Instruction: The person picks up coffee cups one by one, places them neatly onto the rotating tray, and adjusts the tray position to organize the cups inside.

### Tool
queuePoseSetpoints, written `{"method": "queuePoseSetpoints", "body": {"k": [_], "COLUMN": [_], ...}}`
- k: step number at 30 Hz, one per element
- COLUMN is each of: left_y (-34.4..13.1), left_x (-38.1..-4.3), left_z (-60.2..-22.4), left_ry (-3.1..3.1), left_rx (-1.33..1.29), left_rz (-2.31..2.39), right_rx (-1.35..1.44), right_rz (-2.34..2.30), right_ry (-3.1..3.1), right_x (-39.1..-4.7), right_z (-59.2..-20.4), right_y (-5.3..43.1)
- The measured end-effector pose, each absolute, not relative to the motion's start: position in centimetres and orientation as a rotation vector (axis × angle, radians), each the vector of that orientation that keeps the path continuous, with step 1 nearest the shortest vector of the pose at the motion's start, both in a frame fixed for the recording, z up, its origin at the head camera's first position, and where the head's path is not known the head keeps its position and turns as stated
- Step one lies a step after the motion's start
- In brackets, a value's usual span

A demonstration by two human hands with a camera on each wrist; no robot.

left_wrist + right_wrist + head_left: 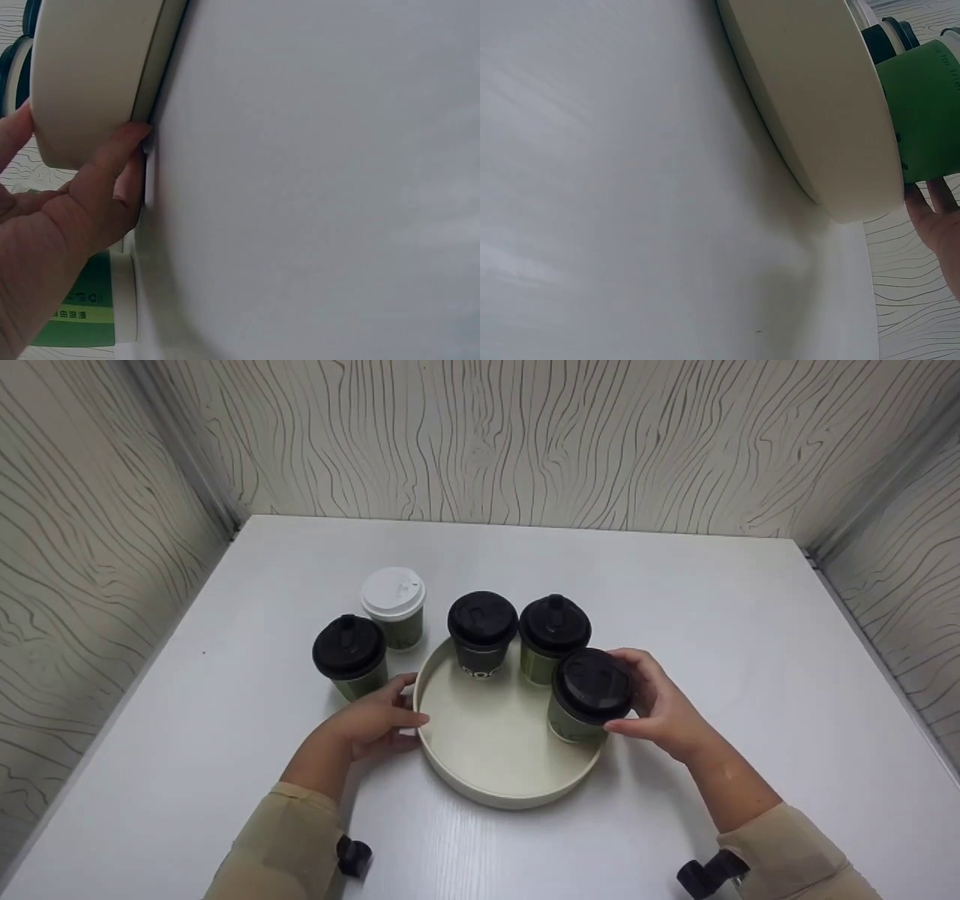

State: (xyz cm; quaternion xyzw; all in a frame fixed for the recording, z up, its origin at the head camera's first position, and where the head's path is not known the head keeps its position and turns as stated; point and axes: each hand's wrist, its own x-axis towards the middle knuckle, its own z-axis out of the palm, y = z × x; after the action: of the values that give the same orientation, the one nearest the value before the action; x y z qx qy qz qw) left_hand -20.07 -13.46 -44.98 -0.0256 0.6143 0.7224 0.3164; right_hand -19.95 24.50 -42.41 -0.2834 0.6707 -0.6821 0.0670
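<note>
A round cream tray (491, 750) lies on the white table. My left hand (375, 722) pinches its left rim, thumb over the edge; in the left wrist view, fingers press the tray's outer wall (94, 79) near its base. At the tray's right side, my right hand (664, 712) holds a green paper cup (576, 725) by its side, under its black lid. The right wrist view has this cup (926, 109) just over the tray wall (825, 105). Two more black-lidded cups, one dark (481, 649) and one green (536, 664), stand at the tray's back.
Left of the tray, close by my left hand, stands a green cup with a black lid (349, 647). Behind it is a green cup with a white lid (393, 594). Wood-patterned panels (480, 442) enclose the table's back and sides.
</note>
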Motion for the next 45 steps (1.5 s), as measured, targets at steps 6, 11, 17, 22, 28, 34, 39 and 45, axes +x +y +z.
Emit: {"method": "queuePoseSetpoints", "body": {"k": [6, 11, 17, 22, 28, 34, 39, 45], "left_y": [-13.49, -13.46, -13.45, -13.49, -13.5, -13.44, -13.47, -13.46], "left_x": [-20.0, -20.02, -20.01, -19.91, -19.83, -19.89, -19.96, -19.93], "left_z": [-44.83, -44.83, -44.89, -44.74, -44.56, -44.63, -44.75, -44.84], "left_ry": [1.615, 1.622, 1.608, 1.602, 1.611, 1.631, 1.631, 1.639], "left_rx": [-0.075, -0.082, -0.09, -0.067, -0.071, -0.082, -0.087, -0.091], "left_rz": [1.9, 1.892, 1.903, 1.907, 1.905, 1.888, 1.891, 1.893], "right_rx": [-0.827, -0.812, -0.8, -0.762, -0.763, -0.784, -0.798, -0.791], "right_rz": [-2.044, -2.017, -1.991, -1.948, -1.913, -1.917, -1.927, -1.897], "right_ry": [2.048, 2.08, 2.109, 2.142, 2.155, 2.13, 2.106, 2.111], "right_x": [-19.93, -19.98, -20.05, -19.96, -19.94, -19.98, -19.99, -19.99], "right_z": [-42.53, -42.48, -42.26, -41.98, -41.72, -41.69, -41.77, -41.7], "right_y": [24.53, 24.59, 24.61, 24.52, 24.44, 24.47, 24.47, 24.71]}}
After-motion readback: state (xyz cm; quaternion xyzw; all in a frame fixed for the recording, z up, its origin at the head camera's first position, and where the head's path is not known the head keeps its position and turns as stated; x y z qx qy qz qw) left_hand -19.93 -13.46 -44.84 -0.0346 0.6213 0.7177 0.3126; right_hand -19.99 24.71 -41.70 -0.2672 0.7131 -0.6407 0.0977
